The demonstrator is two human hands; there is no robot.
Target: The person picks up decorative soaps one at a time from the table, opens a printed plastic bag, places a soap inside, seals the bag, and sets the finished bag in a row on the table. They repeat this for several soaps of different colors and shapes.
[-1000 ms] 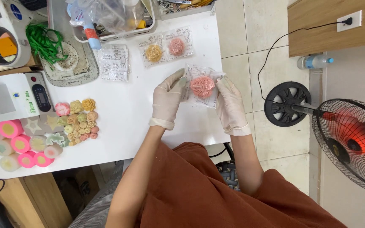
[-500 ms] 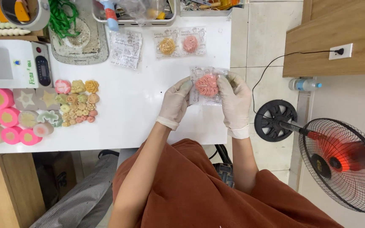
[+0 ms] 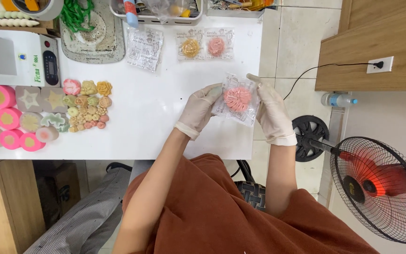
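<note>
Both of my gloved hands hold a clear printed plastic bag with a pink flower-shaped piece point(image 3: 237, 99) inside, just above the right part of the white table point(image 3: 156, 117). My left hand point(image 3: 197, 110) grips the bag's left edge. My right hand point(image 3: 271, 110) grips its right edge. Two more bagged flowers lie farther back on the table: a yellow one point(image 3: 190, 47) and a pink one point(image 3: 217, 45). An empty printed bag point(image 3: 144, 48) lies to their left.
A cluster of small flower-shaped pieces point(image 3: 86, 106) and several round pink and pale blocks point(image 3: 10, 120) sit at the left. A white machine point(image 3: 17, 59), a grey tray with green cord point(image 3: 88, 28) and a clear bin point(image 3: 156, 9) stand at the back. A standing fan point(image 3: 381, 188) is on the floor at right.
The view has shifted, so the table appears lower and nearer. My hands still hold the same bag, with the pink flower piece now sitting more squarely between them.
</note>
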